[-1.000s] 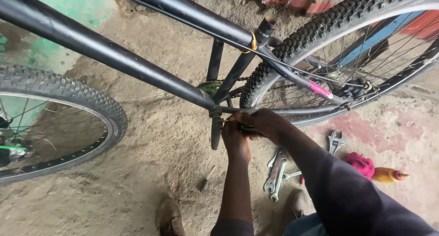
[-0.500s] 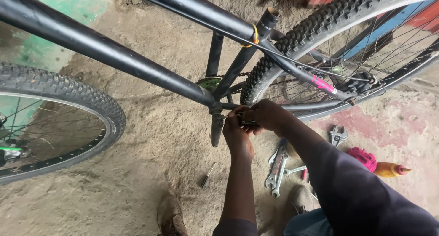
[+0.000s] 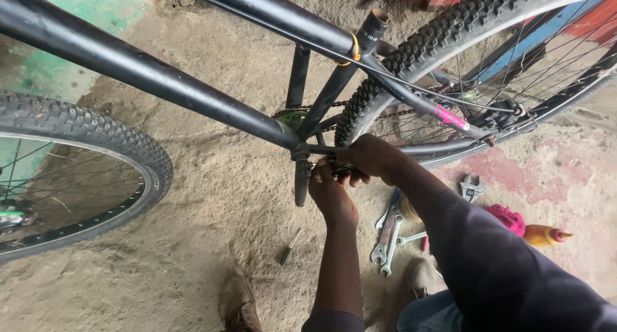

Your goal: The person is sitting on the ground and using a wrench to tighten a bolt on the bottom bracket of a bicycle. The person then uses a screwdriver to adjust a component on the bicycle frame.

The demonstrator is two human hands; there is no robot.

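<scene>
Working at the bottom bracket (image 3: pixel 301 153) of the bike frame (image 3: pixel 160 81), both hands meet just beside the crank (image 3: pixel 302 181). The left hand (image 3: pixel 331 194) has its fingers curled shut on a small dark part I cannot make out; the right hand (image 3: pixel 373 158) grips the same spot, fingers together. The crank hangs from the bracket, long axis near vertical, pointing down at the floor (image 3: pixel 212 242). Next likely calls for a steady turn or pull.
</scene>
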